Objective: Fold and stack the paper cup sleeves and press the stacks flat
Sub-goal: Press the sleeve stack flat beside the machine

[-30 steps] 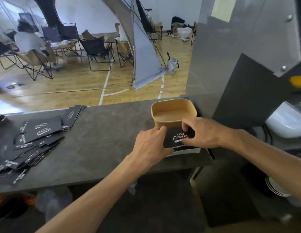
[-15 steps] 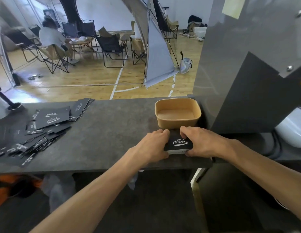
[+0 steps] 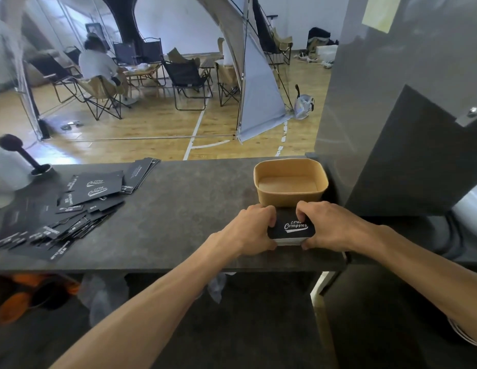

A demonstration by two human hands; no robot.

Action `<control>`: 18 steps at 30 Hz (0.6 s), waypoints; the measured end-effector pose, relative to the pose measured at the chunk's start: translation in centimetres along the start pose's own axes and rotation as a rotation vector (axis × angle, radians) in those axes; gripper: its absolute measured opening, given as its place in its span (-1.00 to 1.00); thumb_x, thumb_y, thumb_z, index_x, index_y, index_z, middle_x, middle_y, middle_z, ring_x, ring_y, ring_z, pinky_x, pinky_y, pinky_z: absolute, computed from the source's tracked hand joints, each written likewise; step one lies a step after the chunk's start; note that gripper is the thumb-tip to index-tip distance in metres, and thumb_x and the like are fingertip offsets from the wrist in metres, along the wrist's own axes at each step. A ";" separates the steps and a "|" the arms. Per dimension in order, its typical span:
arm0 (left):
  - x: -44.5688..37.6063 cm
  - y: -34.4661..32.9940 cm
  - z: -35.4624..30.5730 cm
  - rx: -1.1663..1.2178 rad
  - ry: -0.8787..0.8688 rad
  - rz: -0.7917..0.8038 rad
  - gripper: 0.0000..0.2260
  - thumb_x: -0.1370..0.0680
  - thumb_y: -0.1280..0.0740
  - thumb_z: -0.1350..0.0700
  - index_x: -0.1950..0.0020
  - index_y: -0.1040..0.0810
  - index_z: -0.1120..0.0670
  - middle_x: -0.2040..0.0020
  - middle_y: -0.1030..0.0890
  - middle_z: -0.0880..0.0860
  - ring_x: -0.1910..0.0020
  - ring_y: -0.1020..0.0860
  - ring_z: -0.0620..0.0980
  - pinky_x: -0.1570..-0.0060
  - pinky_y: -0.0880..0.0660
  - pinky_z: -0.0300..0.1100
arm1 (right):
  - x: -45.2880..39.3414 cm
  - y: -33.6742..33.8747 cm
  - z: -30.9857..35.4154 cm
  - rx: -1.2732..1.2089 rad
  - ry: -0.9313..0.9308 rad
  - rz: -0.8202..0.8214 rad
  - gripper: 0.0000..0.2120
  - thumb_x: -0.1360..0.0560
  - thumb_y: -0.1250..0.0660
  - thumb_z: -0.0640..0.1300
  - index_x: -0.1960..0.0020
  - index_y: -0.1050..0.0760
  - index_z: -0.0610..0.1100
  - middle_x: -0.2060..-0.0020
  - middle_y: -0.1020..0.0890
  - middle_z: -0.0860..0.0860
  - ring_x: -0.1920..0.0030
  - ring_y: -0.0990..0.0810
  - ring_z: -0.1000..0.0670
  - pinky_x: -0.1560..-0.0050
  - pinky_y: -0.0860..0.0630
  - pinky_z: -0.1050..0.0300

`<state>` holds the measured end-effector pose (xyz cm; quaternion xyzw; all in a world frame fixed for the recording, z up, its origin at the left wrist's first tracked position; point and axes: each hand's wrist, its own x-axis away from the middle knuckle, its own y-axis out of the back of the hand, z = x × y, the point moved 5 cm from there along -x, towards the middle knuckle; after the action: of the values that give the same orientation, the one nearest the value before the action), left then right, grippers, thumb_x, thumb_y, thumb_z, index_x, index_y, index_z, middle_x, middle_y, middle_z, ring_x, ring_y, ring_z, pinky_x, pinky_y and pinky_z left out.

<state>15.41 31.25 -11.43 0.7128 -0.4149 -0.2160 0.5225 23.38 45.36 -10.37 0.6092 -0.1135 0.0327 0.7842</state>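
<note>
A stack of folded black cup sleeves [image 3: 294, 229] with white lettering lies near the front edge of the dark counter [image 3: 178, 214]. My left hand [image 3: 252, 227] grips its left end and my right hand [image 3: 329, 226] grips its right end, fingers curled over the top and thumbs at the near side. A loose heap of unfolded black sleeves [image 3: 72, 206] is spread over the counter's left part.
A tan paper tub [image 3: 290, 182] stands just behind the stack, touching a grey metal cabinet [image 3: 391, 102] on the right. A black-handled tool [image 3: 27, 158] stands at far left. Beyond the counter are folding chairs and a seated person [image 3: 98, 65].
Both hands have closed in on the stack's ends and squared it up. The stack has come down flat on the counter. The camera has swung to the left.
</note>
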 end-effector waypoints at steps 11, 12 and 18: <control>1.6 1.0 0.9 0.061 -0.027 0.027 -0.67 -0.49 -0.38 -0.22 -0.10 -0.42 -0.07 -0.10 -0.44 -0.06 0.02 -0.48 -0.05 0.05 -0.51 -0.07 | -1.2 2.8 4.6 0.416 0.025 0.003 -0.63 -0.45 -0.29 0.36 0.00 -0.35 0.10 0.04 -0.53 0.12 0.03 -0.49 0.06 0.11 -0.45 0.08; 2.2 2.1 1.6 0.065 -0.012 -0.032 -0.71 -0.52 -0.34 -0.21 -0.12 -0.45 -0.07 -0.09 -0.47 -0.06 0.01 -0.50 -0.06 0.03 -0.51 -0.07 | -1.7 3.3 5.7 0.411 0.043 -0.054 -0.67 -0.48 -0.27 0.33 0.02 -0.35 0.10 0.05 -0.54 0.11 0.03 -0.50 0.04 0.12 -0.46 0.08; 6.8 9.6 14.9 -0.009 0.281 -0.359 -0.89 -0.54 -0.30 0.02 0.02 -0.55 0.03 0.01 -0.65 -0.03 -0.01 -0.58 0.04 0.08 -0.45 -0.11 | -7.1 2.8 14.1 0.272 0.147 -0.132 -0.77 -0.60 -0.17 0.18 -0.03 -0.36 0.01 0.03 -0.57 0.05 0.00 -0.57 -0.03 0.12 -0.49 0.02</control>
<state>4.61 16.22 -7.11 0.7960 -0.2038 -0.2061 0.5313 13.95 33.09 -5.97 0.7119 -0.0101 0.0407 0.7010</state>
